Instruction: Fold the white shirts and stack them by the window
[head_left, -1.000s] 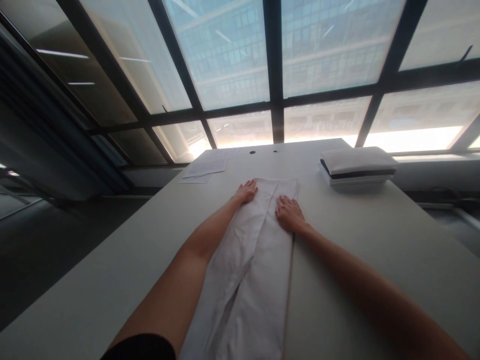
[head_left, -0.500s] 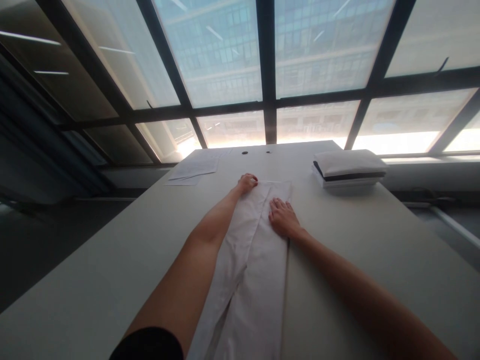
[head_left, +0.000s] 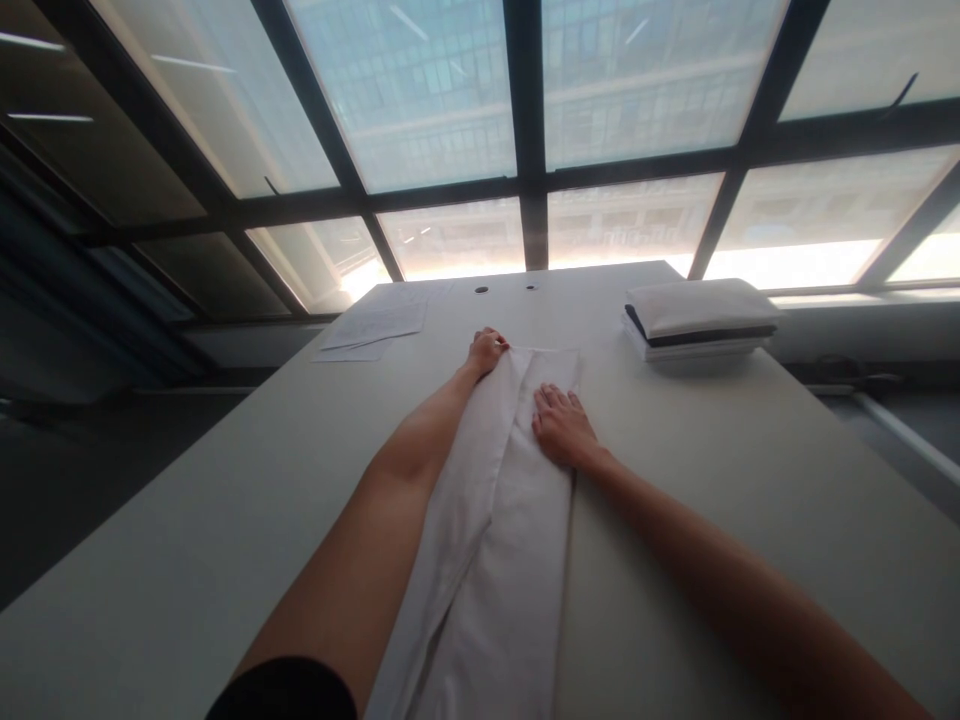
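Observation:
A long piece of white cloth (head_left: 517, 560) lies lengthwise on the table in front of me, folded so that a layer overlaps along its middle. My left hand (head_left: 487, 352) pinches the cloth at its far left corner, fingers closed on the edge. On the right-hand part, a little nearer to me, my right hand (head_left: 564, 428) rests flat with the fingers stretched out, pressing on the fabric. The near end of the cloth runs out of view at the bottom.
The white table (head_left: 675, 480) reaches towards large windows (head_left: 442, 90). Sheets of paper (head_left: 379, 322) lie at its far left. A stack of folded cloth (head_left: 701, 312), white with a dark layer, sits at the far right. A round hole (head_left: 481, 290) shows near the far edge.
The camera view has shifted slightly. My left hand keeps hold of the cloth's corner, and the left layer looks pulled straighter and smoother. My right hand stays flat on the cloth.

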